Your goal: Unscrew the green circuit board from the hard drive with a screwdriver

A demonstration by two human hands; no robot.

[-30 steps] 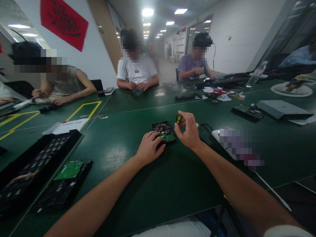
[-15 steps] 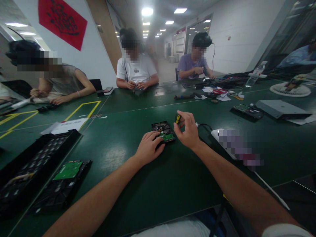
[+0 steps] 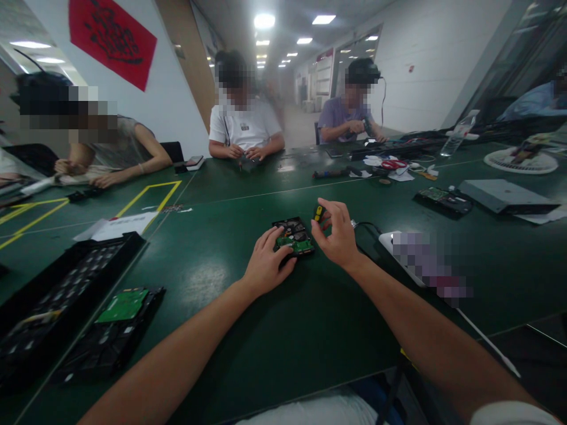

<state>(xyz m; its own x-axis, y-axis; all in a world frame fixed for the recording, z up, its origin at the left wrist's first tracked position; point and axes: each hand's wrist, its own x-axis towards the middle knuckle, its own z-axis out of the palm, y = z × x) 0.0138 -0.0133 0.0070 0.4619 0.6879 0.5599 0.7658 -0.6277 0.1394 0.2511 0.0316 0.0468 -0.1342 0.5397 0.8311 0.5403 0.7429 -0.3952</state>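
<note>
A hard drive (image 3: 299, 241) with a green circuit board lies on the green table in front of me. My left hand (image 3: 269, 260) rests over its left side, fingers along that edge and thumb near the front, holding it against the table. Just right of the drive, my right hand (image 3: 335, 232) pinches a short black-and-yellow screwdriver (image 3: 319, 213) between thumb and fingers. It is held upright beside the drive's right edge; its tip cannot be made out.
On the left lie a larger black drive unit (image 3: 117, 330) and a long black tray (image 3: 66, 295). A white power strip (image 3: 405, 260) with a cable sits right of my hand. Further right are another drive (image 3: 443, 200) and a grey metal box (image 3: 507, 196). Several people sit across the table.
The fingers of my left hand have shifted slightly forward over the drive and spread a little. My right hand and the screwdriver are almost unmoved.
</note>
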